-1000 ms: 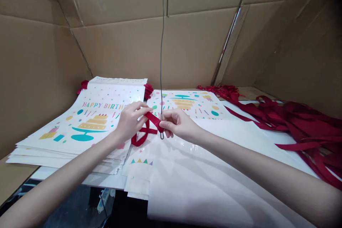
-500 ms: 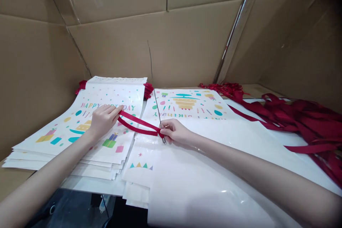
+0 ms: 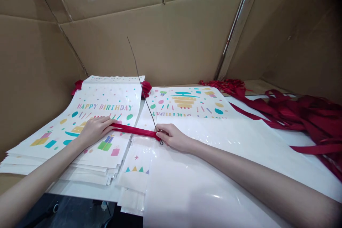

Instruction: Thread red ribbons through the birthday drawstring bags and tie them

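A dark red ribbon (image 3: 133,130) stretches nearly level between my two hands. Its left end is gripped by my left hand (image 3: 97,129), which is closed above the printed birthday sheets (image 3: 107,96). My right hand (image 3: 169,136) pinches the ribbon's other end together with a long thin wire (image 3: 141,89). The wire rises up and to the left from my fingers, and its small looped end pokes out below them. Under my right hand lies a plain white sheet (image 3: 213,160), beside another printed sheet (image 3: 184,101).
Loose dark red ribbons (image 3: 288,117) heap up at the right, with thinner red strands (image 3: 227,86) behind. Cardboard walls (image 3: 149,35) enclose the back and sides. Red bunches (image 3: 146,88) stick out beside the left stack. Dark items sit below the table edge.
My left hand has moved down and slightly left, drawing the two ribbon strands close together. The wire leans further left. The view has shifted slightly.
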`<state>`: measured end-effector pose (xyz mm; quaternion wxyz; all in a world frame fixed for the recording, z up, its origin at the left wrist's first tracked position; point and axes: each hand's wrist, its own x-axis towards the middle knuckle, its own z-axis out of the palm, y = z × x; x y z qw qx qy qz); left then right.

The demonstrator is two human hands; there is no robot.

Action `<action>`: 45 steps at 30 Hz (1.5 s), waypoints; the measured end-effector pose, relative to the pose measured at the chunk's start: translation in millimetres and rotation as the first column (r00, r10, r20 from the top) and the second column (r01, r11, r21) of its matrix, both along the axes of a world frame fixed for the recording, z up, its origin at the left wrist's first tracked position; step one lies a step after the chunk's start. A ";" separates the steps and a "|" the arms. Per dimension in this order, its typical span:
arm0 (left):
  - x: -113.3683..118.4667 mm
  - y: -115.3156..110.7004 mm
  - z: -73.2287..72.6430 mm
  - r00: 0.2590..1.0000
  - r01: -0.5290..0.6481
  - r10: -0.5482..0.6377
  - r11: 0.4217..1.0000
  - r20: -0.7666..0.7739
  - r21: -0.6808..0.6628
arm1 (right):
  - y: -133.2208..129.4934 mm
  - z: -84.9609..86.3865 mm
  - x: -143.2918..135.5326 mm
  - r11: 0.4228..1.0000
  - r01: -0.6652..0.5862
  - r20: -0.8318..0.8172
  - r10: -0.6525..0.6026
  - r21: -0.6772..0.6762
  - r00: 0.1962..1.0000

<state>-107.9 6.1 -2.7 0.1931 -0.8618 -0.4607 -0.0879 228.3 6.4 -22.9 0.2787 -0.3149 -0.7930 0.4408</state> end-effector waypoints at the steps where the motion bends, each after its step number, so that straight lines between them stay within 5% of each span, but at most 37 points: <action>1: 0.2 -1.1 1.2 1.000 -0.004 0.004 1.000 -0.012 -0.013 | 0.1 -0.2 0.0 1.000 -0.001 0.006 0.001 0.007 1.000; 5: 3.8 -4.8 8.4 0.999 0.039 -0.039 0.999 -0.011 0.030 | 2.3 -3.6 -1.1 1.000 0.005 0.032 -0.006 0.025 0.999; 11: 54.1 -9.3 29.2 0.970 0.170 -0.227 0.894 0.092 0.414 | 3.5 -10.0 -2.6 0.987 -0.023 0.084 0.009 0.158 0.996; 18: 130.7 -2.4 29.6 0.901 0.430 -0.414 0.890 -0.130 0.150 | 1.3 -10.1 -3.5 0.967 -0.035 0.087 0.013 0.251 0.996; 24: 120.9 2.8 15.9 0.932 0.361 -0.361 0.932 0.027 -0.025 | 2.1 -10.2 -2.0 0.994 -0.019 -0.025 0.022 0.110 0.999; 33: 110.4 -5.9 22.9 0.951 0.264 -0.243 0.960 0.193 -0.097 | 4.2 -13.4 0.0 0.997 0.004 -0.168 -0.016 -0.076 0.986; 36: 109.4 -5.7 22.3 0.949 0.247 -0.223 0.965 0.221 -0.085 | 2.5 -11.5 -0.6 0.995 0.088 -0.183 -0.096 -0.052 0.978; 40: 108.3 -6.2 20.9 0.944 0.214 -0.188 0.975 0.269 -0.067 | -1.1 -9.5 -0.8 0.944 0.298 -0.191 -0.269 0.140 0.944; 45: 107.7 -8.0 17.9 0.939 0.194 -0.165 0.979 0.302 -0.069 | -3.2 -9.4 -2.4 0.914 0.319 -0.140 -0.291 0.251 0.946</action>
